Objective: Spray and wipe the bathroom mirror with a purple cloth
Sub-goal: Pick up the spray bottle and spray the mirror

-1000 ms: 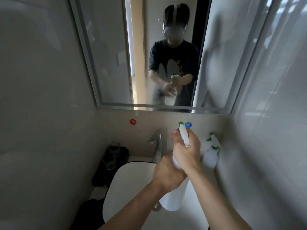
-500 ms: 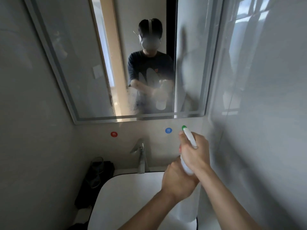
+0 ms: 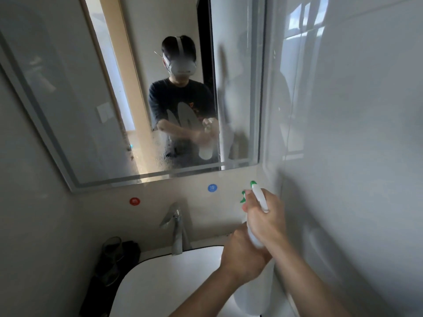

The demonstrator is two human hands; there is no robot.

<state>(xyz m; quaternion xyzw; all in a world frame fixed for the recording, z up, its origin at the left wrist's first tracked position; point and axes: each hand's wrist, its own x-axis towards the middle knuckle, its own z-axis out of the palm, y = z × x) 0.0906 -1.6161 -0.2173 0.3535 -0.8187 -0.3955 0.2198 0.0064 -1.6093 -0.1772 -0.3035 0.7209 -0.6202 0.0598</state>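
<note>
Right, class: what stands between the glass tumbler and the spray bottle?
The chrome faucet, at the back of the white sink, stands between the tumbler and the spray bottle, as the head view shows.

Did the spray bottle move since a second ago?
Yes. The bottle went right: its green tip was just left of the blue sticker, and now it is well right of it.
</note>
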